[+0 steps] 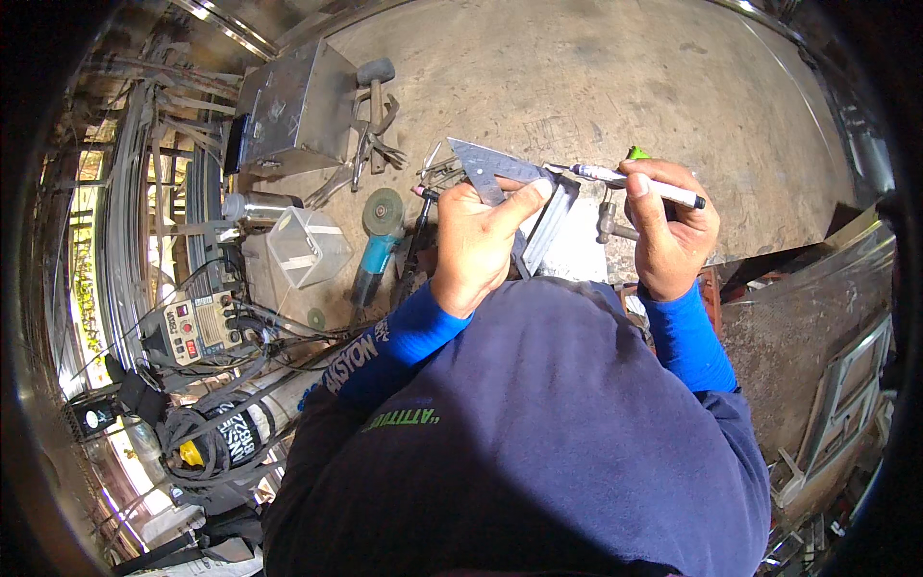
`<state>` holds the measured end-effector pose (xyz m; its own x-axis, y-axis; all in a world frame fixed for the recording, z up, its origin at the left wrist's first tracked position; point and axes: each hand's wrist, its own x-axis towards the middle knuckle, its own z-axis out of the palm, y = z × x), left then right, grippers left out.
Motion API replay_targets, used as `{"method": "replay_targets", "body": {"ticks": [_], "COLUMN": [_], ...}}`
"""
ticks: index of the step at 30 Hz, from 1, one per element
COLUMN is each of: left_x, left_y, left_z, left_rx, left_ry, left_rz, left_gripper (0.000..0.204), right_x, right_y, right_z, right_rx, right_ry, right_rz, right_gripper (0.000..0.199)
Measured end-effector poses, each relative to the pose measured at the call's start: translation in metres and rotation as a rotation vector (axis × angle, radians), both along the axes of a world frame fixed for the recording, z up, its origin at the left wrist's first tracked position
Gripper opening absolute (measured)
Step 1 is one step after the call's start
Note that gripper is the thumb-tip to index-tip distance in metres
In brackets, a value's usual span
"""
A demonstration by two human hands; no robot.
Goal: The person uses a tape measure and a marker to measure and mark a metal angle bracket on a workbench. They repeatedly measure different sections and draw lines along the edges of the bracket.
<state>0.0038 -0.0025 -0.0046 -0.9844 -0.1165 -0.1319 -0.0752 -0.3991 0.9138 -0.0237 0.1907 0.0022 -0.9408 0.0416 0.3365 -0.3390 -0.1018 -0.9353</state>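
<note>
Head view: the left hand [476, 245] is closed over a flat metal square [490, 165], thumb pressed along a pale aluminium strip [550, 223] that lies under it near the near edge of the worn workbench [615, 77]. The right hand [673, 226] grips a white marker pen [635, 183] with a dark cap end, its tip pointing toward the square's blade; a bit of green shows just behind the fingers, too small to tell what it is. Both forearms wear blue sleeves and rise from a dark navy shirt that hides the bench's near edge.

To the left of the left hand, an angle grinder [377, 236] with a teal body and grey disc lies on the bench, with a clear plastic tub [308, 248] just beside it. Farther back toward the bench's far left corner stands a folded sheet-metal box [293, 111], and next to it a hammer [375, 91] with a dark head, plus pliers and loose tools in a cluster. A small hammer head [608, 223] pokes out between the two hands.

Off the bench's left edge sits a welding machine [197, 332] with a pale front panel, red switch and knobs, black cables coiled below it, and a dark cylinder carrying a white label with lettering.
</note>
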Motion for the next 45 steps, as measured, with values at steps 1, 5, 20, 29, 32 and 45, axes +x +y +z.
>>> {"method": "replay_targets", "body": {"ticks": [1, 5, 20, 29, 32, 45], "left_x": [0.0, 0.0, -0.003, -0.007, -0.008, -0.04], "left_y": [0.0, 0.0, -0.001, -0.007, -0.006, 0.014], "left_z": [0.001, 0.003, 0.004, -0.005, -0.018, -0.205], "left_rx": [0.014, 0.003, 0.021, 0.031, 0.033, -0.237], "left_ry": [0.001, -0.002, -0.02, -0.004, -0.042, -0.354], "left_rz": [-0.003, -0.022, -0.027, -0.03, -0.034, -0.091], "left_gripper": [0.004, 0.005, 0.006, 0.007, 0.007, 0.016], "right_x": [-0.002, -0.001, -0.002, -0.006, -0.014, -0.028], "right_y": [0.0, -0.001, 0.003, 0.018, 0.011, 0.011], "right_z": [0.0, 0.002, -0.002, -0.017, -0.038, -0.189], "right_rx": [0.018, -0.004, 0.036, -0.069, 0.172, 0.472], "right_ry": [0.007, 0.002, -0.003, -0.047, -0.352, -0.686], "right_rz": [-0.001, 0.018, 0.009, -0.027, 0.134, 0.257], "right_gripper": [0.01, 0.01, 0.009, 0.011, 0.022, 0.031]}}
